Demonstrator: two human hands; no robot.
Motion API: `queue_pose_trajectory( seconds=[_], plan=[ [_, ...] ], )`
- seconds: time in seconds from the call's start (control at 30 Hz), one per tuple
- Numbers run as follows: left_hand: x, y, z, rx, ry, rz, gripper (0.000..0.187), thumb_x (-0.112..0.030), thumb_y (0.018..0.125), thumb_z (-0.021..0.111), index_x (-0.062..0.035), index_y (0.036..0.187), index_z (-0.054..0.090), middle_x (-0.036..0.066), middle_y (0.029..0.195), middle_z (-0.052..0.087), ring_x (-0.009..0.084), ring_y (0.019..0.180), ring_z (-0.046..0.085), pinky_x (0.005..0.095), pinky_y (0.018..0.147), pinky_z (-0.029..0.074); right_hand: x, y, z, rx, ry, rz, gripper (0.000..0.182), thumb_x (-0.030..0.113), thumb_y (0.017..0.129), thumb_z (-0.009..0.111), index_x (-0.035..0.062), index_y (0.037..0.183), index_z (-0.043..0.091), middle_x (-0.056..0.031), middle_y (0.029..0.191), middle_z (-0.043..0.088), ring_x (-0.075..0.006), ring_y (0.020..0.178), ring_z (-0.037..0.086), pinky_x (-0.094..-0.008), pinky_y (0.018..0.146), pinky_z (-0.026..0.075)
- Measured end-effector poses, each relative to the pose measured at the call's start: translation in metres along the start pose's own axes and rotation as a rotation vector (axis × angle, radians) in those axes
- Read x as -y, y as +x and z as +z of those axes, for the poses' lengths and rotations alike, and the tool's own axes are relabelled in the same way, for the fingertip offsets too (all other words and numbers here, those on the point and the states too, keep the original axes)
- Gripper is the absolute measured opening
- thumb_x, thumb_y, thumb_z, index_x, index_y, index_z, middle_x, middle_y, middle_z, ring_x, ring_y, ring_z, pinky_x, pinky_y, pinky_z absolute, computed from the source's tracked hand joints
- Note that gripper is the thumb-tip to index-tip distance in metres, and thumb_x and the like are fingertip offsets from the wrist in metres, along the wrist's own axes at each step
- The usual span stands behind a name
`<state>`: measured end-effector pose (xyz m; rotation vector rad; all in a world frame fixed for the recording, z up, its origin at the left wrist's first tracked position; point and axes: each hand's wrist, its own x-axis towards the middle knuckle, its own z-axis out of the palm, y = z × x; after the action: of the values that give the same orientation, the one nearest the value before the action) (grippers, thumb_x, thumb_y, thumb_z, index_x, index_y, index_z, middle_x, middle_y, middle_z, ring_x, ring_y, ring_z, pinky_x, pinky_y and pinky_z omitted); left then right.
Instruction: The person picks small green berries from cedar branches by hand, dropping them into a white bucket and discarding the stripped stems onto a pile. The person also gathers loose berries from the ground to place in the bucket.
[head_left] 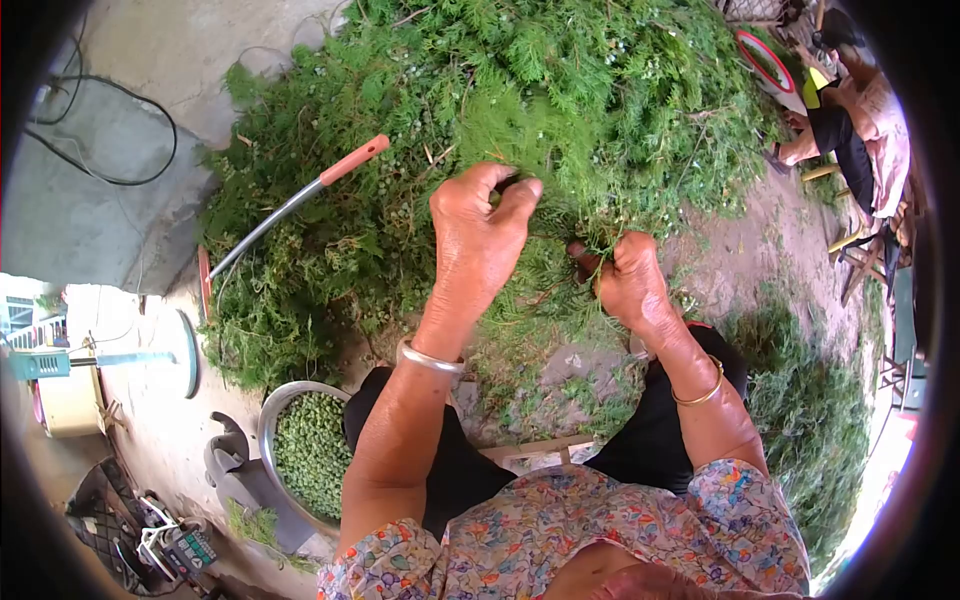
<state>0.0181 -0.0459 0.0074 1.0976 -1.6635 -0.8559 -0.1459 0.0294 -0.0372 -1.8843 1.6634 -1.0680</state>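
My right hand point(630, 282) is closed around a leafy conifer sprig point(560, 285), its feathery green leaves spreading between my two hands. To its left, my left hand point(488, 215) is raised over the greenery with thumb and fingers curled together. What those fingers hold, if anything, is hidden. Beyond both hands lies a large heap of cut conifer branches point(400, 90), with small pale green cones among the leaves. By my left knee a metal basin point(268, 420) is filled with small green cones point(312, 455).
A metal rod with an orange handle point(355, 160) lies on the heap's left side. More cut greenery point(800, 410) covers the ground at right. A seated person point(870, 130) is at the upper right. A grey object point(260, 495) stands beside the basin; a fan's round base point(180, 355) is further left.
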Motion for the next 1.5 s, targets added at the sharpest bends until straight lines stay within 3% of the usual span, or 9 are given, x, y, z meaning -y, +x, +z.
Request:
queue_pose_trajectory(
  seconds=[0.1, 0.17, 0.27, 0.37, 0.77, 1.07, 1.2, 1.4, 1.5],
  plan=[
    [0.016, 0.003, -0.002, -0.051, 0.23, 0.111, 0.011, -0.004, 0.075, 0.067, 0.0051, 0.079, 0.062, 0.009, 0.064, 0.061, 0.0088, 0.055, 0.051, 0.0257, 0.051, 0.042, 0.002, 0.003, 0.0, -0.054, 0.062, -0.034, 0.012, -0.005, 0.075, 0.064, 0.002, 0.085, 0.062, -0.0174, 0.068, 0.059, -0.0257, 0.054, 0.05, -0.0312, 0.053, 0.044],
    [0.022, 0.005, -0.003, -0.09, 0.431, 0.318, 0.012, -0.005, 0.071, 0.064, 0.0046, 0.076, 0.058, 0.02, 0.066, 0.059, 0.0317, 0.052, 0.058, 0.0351, 0.052, 0.046, -0.004, 0.001, 0.0, 0.03, -0.06, 0.039, 0.012, -0.005, 0.075, 0.065, 0.0026, 0.085, 0.063, -0.0173, 0.067, 0.059, -0.029, 0.053, 0.048, -0.0319, 0.052, 0.043],
    [0.019, 0.003, -0.003, -0.027, 0.233, 0.011, 0.01, -0.002, 0.071, 0.066, 0.0048, 0.077, 0.061, 0.008, 0.066, 0.061, 0.0096, 0.057, 0.053, 0.0258, 0.055, 0.044, -0.004, -0.002, 0.001, 0.012, -0.058, 0.007, 0.013, -0.004, 0.075, 0.066, 0.0031, 0.085, 0.063, -0.0174, 0.067, 0.058, -0.0314, 0.054, 0.046, -0.0318, 0.051, 0.043],
    [0.014, 0.005, -0.003, -0.047, 0.029, -0.093, 0.008, 0.0, 0.07, 0.065, 0.0047, 0.075, 0.061, 0.005, 0.067, 0.061, 0.0097, 0.057, 0.052, 0.0247, 0.054, 0.043, 0.003, 0.001, 0.001, -0.058, -0.056, 0.001, 0.014, -0.009, 0.07, 0.059, -0.0031, 0.06, 0.051, -0.0243, 0.054, 0.044, -0.0398, 0.052, 0.032, -0.0362, 0.041, 0.035],
    [0.001, 0.007, -0.01, 0.001, -0.909, -0.691, 0.012, -0.006, 0.078, 0.067, -0.0022, 0.087, 0.059, 0.005, 0.075, 0.059, 0.0169, 0.056, 0.058, 0.0209, 0.038, 0.033, 0.006, 0.006, 0.006, -0.124, 0.187, -0.115, 0.009, -0.014, 0.07, 0.056, -0.0051, 0.071, 0.054, -0.0247, 0.07, 0.055, -0.0428, 0.06, 0.046, -0.0328, 0.05, 0.045],
    [0.021, 0.003, 0.0, 0.091, -0.447, -0.408, 0.008, -0.001, 0.074, 0.069, 0.0004, 0.076, 0.06, 0.004, 0.065, 0.06, 0.0089, 0.052, 0.053, 0.02, 0.04, 0.033, 0.01, 0.004, 0.003, -0.053, 0.107, 0.025, 0.01, -0.009, 0.073, 0.058, -0.001, 0.078, 0.061, -0.0233, 0.061, 0.052, -0.0416, 0.056, 0.045, -0.0343, 0.047, 0.043],
    [0.024, 0.004, -0.004, -0.012, 0.236, 0.069, 0.005, 0.003, 0.072, 0.064, 0.0027, 0.076, 0.06, 0.013, 0.065, 0.062, 0.0243, 0.053, 0.057, 0.0305, 0.047, 0.041, 0.008, 0.006, 0.002, -0.055, 0.092, 0.019, 0.012, -0.01, 0.073, 0.057, -0.0006, 0.078, 0.061, -0.0231, 0.06, 0.051, -0.0397, 0.054, 0.043, -0.0328, 0.047, 0.043],
    [0.023, 0.006, -0.018, 0.05, 0.504, 0.366, 0.017, -0.001, 0.072, 0.066, 0.0032, 0.086, 0.059, 0.02, 0.075, 0.06, 0.0385, 0.065, 0.059, 0.041, 0.057, 0.046, -0.01, 0.007, -0.006, -0.114, 0.083, -0.167, 0.011, -0.013, 0.075, 0.057, -0.0019, 0.073, 0.059, -0.0205, 0.074, 0.06, -0.0177, 0.05, 0.049, -0.0278, 0.042, 0.041],
    [0.028, 0.007, -0.018, 0.07, 0.576, 0.404, 0.021, -0.003, 0.073, 0.067, 0.0025, 0.09, 0.057, 0.019, 0.078, 0.061, 0.0376, 0.068, 0.059, 0.0421, 0.058, 0.046, -0.027, 0.002, -0.002, -0.061, 0.328, 0.224, 0.009, -0.006, 0.077, 0.061, 0.0006, 0.073, 0.058, -0.0126, 0.087, 0.064, -0.0112, 0.071, 0.057, -0.0239, 0.058, 0.049]
  ],
)
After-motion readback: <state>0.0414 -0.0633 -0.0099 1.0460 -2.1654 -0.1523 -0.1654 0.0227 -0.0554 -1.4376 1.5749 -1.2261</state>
